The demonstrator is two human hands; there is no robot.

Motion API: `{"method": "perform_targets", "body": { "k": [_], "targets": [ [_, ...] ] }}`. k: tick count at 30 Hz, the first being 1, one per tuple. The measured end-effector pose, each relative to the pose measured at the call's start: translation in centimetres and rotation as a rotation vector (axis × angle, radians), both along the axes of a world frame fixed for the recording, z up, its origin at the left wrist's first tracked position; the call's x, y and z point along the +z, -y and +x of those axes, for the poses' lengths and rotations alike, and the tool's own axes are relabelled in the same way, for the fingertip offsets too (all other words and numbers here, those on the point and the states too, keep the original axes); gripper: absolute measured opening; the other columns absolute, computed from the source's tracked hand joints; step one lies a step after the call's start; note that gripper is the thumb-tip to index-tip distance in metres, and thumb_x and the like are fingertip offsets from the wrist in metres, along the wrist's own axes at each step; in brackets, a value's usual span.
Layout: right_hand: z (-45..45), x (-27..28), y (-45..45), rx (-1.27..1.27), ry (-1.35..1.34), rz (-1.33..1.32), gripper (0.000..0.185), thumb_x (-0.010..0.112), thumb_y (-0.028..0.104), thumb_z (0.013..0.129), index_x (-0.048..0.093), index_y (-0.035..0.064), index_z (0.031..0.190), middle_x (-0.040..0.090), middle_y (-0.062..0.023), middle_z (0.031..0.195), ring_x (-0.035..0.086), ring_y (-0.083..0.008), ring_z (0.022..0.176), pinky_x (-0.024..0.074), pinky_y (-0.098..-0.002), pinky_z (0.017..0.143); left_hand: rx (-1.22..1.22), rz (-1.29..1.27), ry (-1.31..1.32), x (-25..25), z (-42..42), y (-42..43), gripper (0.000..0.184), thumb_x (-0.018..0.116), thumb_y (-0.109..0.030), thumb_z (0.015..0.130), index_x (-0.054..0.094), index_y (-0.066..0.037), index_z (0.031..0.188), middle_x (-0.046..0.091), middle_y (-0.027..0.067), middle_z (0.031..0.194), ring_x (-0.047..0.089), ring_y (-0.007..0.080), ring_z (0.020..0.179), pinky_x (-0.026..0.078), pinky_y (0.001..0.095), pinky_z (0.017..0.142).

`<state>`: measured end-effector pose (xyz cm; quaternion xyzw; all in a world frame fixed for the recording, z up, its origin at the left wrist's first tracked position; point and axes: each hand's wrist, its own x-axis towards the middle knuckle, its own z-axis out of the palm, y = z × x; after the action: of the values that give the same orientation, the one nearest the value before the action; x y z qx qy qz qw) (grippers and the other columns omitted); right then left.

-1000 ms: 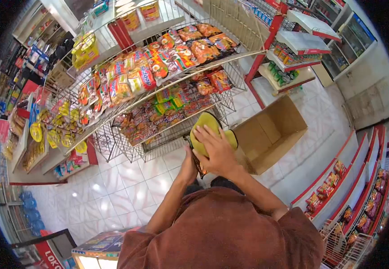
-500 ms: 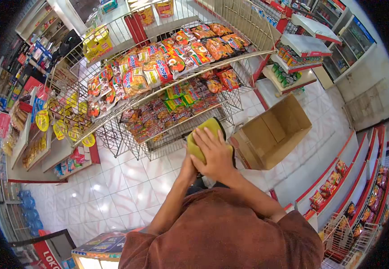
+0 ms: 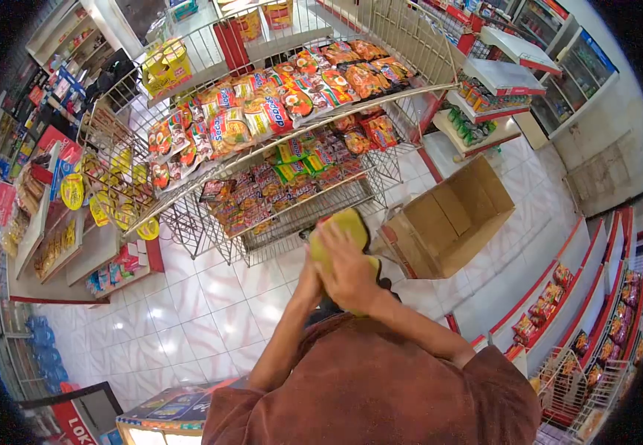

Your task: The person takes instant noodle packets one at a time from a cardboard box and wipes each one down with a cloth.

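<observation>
A yellow-green cloth (image 3: 349, 226) with a dark edge is in front of my chest, its outline slightly blurred. My right hand (image 3: 351, 274) lies over it, fingers stretched along the cloth and pressing it. My left hand (image 3: 309, 284) is underneath on the left side, closed around what lies under the cloth, with its fingers mostly hidden. A small reddish edge shows at the cloth's upper left; I cannot make out what it belongs to. Beyond my hands stands a wire rack (image 3: 262, 156) with noodle packets (image 3: 251, 115) on top and more packets (image 3: 269, 185) on its lower level.
An open cardboard box (image 3: 451, 219) is on the tiled floor (image 3: 210, 311), right of my hands. Shelves with red edges (image 3: 551, 289) run along the right side. Yellow packs (image 3: 166, 68) stand at the rack's far left, and blue water bottles (image 3: 45, 348) at the left.
My right hand has slid slightly down and left with the cloth, which has changed shape. A reddish edge now shows at its top. My left hand stays nearly in place.
</observation>
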<state>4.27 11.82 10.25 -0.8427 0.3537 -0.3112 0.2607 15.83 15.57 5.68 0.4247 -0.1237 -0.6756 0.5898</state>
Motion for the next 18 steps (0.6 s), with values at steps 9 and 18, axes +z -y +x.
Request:
{"method": "perform_targets", "body": {
  "k": [9,18],
  "targets": [
    [-1.2,-0.2,0.5,0.074,-0.043,-0.049,0.053,0.052,0.027,0.091,0.042,0.0017,0.137,0.039,-0.0158,0.144,0.033,-0.0356,0.135,0.0262,-0.0511,0.109,0.061,-0.088,-0.122,0.1,1.4,-0.9,0.072,0.022,-0.063,0.094,0.034,-0.009,0.141,0.042,0.0125,0.14,0.044,0.0286,0.127,0.035,0.0411,0.107],
    [1.6,0.2,-1.9,0.357,-0.15,-0.204,0.053,0.053,0.026,0.091,0.043,0.0018,0.137,0.037,-0.0143,0.146,0.032,-0.0348,0.136,0.026,-0.0525,0.108,0.12,-0.045,-0.13,0.6,3.0,-2.7,0.071,0.021,-0.062,0.095,0.034,-0.009,0.141,0.042,0.0101,0.142,0.044,0.027,0.127,0.035,0.0416,0.107]
  ]
}}
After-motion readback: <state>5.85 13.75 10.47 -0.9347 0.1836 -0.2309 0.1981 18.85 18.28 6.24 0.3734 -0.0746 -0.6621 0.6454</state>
